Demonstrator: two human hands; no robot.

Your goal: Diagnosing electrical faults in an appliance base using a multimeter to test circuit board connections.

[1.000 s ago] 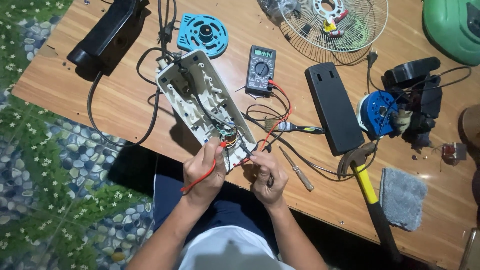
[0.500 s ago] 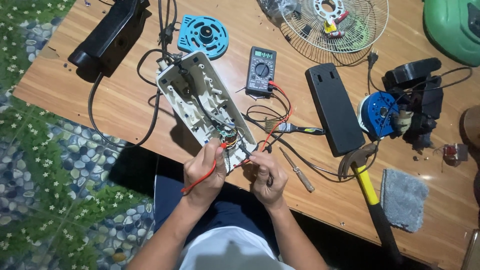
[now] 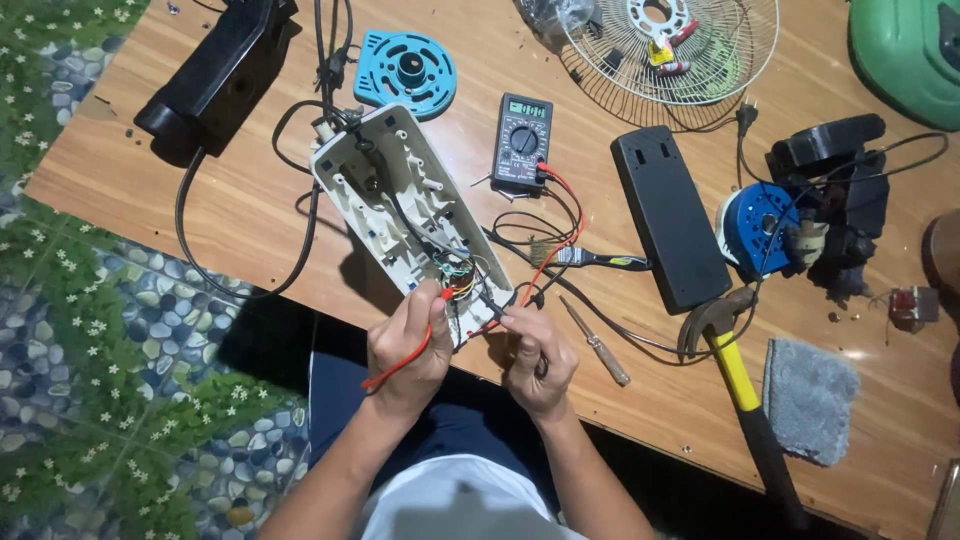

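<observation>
The opened white plastic housing (image 3: 405,215) lies on the wooden tabletop (image 3: 180,200) with its long axis running diagonally, from the far left, where the black cord (image 3: 190,235) enters, down toward the person's body, so its near end sits right at the table edge, directly ahead of both hands. At that near end is a small knot of coloured wires (image 3: 455,275), and this is where both hands meet. The left hand (image 3: 408,345) is clenched around a red probe (image 3: 437,303), its tip pressed into the wiring from the left side, the red lead looping back below the wrist. The right hand (image 3: 537,355) is closed on a black probe (image 3: 490,302), which reaches the same spot from the right. Both hands are about equally near the wiring, one on each flank of the housing's end. The leads run away from the person to a digital multimeter (image 3: 521,143) lying just beyond the housing. A screwdriver (image 3: 595,342) lies close to the right hand, and a yellow-handled hammer (image 3: 740,385) farther right.
</observation>
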